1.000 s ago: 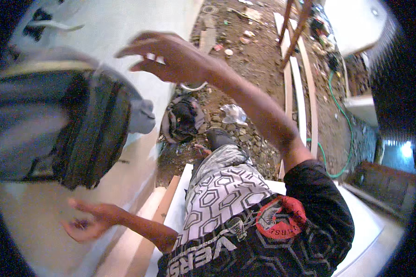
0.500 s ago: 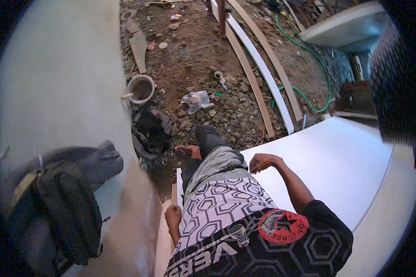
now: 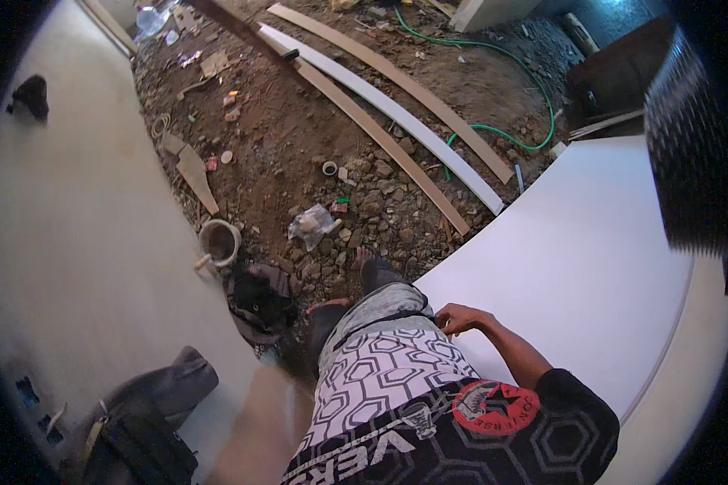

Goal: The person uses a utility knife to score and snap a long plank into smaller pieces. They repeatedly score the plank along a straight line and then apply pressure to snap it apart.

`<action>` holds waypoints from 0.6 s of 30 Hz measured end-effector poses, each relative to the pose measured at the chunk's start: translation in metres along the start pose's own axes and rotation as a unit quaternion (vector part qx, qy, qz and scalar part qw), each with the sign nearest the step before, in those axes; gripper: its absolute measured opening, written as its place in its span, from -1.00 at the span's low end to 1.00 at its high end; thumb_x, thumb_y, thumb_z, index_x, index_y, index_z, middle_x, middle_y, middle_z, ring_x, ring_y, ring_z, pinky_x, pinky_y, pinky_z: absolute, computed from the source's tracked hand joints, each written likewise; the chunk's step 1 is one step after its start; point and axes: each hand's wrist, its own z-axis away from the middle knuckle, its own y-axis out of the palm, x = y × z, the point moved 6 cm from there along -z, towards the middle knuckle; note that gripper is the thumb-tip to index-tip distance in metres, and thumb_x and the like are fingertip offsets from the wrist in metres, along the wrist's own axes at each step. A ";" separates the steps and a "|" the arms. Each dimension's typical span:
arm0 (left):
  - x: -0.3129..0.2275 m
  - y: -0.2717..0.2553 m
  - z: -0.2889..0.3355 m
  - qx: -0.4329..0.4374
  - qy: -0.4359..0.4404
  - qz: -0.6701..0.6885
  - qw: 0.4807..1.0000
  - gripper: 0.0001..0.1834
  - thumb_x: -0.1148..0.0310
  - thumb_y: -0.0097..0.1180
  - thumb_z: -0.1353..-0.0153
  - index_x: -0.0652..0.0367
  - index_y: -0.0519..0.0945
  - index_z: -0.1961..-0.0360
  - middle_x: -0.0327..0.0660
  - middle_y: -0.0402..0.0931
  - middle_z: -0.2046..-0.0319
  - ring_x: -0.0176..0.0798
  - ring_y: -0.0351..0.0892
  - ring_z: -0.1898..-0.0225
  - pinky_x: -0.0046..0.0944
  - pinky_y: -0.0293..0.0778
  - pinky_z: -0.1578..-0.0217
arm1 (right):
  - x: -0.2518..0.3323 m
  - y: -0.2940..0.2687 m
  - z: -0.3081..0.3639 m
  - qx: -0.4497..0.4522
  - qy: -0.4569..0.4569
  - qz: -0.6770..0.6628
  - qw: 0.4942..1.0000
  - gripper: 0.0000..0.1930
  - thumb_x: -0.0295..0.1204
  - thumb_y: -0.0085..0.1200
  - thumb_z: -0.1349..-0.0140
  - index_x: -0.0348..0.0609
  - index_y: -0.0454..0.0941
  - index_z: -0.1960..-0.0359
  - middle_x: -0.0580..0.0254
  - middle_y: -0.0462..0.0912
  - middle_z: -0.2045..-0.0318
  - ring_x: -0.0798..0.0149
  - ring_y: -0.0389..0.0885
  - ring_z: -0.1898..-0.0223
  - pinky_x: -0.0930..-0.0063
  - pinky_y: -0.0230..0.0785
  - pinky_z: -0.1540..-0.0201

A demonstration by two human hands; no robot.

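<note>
My right hand [image 3: 463, 319] is at the right side of my grey shorts [image 3: 388, 311], its fingers curled in and touching the cloth at the hip. Whether anything sits between those fingers is hidden. Under and beyond that forearm lies a large smooth white panel [image 3: 574, 234]. My left hand is out of sight, past the left side of my patterned shirt [image 3: 380, 372].
Three long strips, a white one [image 3: 412, 133] between two brown ones, lie on rubble ground. A green hose [image 3: 534, 89] curves behind. Left are a bucket [image 3: 220, 242], a dark bag [image 3: 259, 299], a plastic bag [image 3: 311, 226] and a pale wall [image 3: 89, 218] with a dark backpack [image 3: 141, 440].
The view has swung, showing more of the ground ahead and the wall. My left hand has dropped out of view. My right hand has come in against the shorts. A foot has stepped forward.
</note>
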 end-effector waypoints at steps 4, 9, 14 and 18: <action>-0.054 0.004 -0.025 0.005 0.020 -0.030 0.999 -0.65 0.20 0.14 -0.14 0.37 0.63 0.32 0.28 0.59 0.32 0.32 0.60 0.17 0.11 0.43 0.18 | -0.029 -0.023 0.006 -0.083 -0.026 -0.078 0.993 -0.69 -0.30 0.29 0.02 -0.27 0.67 0.28 0.24 0.69 0.44 0.41 0.59 0.48 0.46 0.51 0.46; -0.108 0.009 -0.048 -0.001 0.061 -0.053 0.997 -0.65 0.22 0.13 -0.14 0.39 0.62 0.33 0.29 0.58 0.35 0.35 0.58 0.19 0.14 0.42 0.21 | -0.051 -0.028 0.021 -0.163 -0.020 -0.118 0.979 -0.62 -0.30 0.29 0.00 -0.30 0.71 0.17 0.16 0.74 0.41 0.43 0.57 0.39 0.39 0.46 0.30; -0.162 0.006 -0.083 -0.001 0.123 -0.080 0.989 -0.65 0.23 0.13 -0.15 0.41 0.61 0.35 0.31 0.57 0.38 0.39 0.57 0.21 0.16 0.40 0.25 | -0.049 -0.023 0.031 -0.245 -0.027 -0.052 0.968 -0.66 -0.28 0.20 -0.17 -0.41 0.70 0.25 0.08 0.75 0.38 0.34 0.58 0.35 0.29 0.46 0.21; -0.200 0.005 -0.110 0.008 0.178 -0.110 0.978 -0.66 0.24 0.12 -0.15 0.42 0.60 0.36 0.32 0.56 0.41 0.41 0.56 0.23 0.18 0.39 0.27 | -0.057 -0.015 0.040 -0.288 0.049 -0.204 0.934 -0.55 -0.22 0.29 -0.01 -0.52 0.64 0.32 -0.18 0.73 0.33 0.08 0.68 0.28 0.18 0.47 0.12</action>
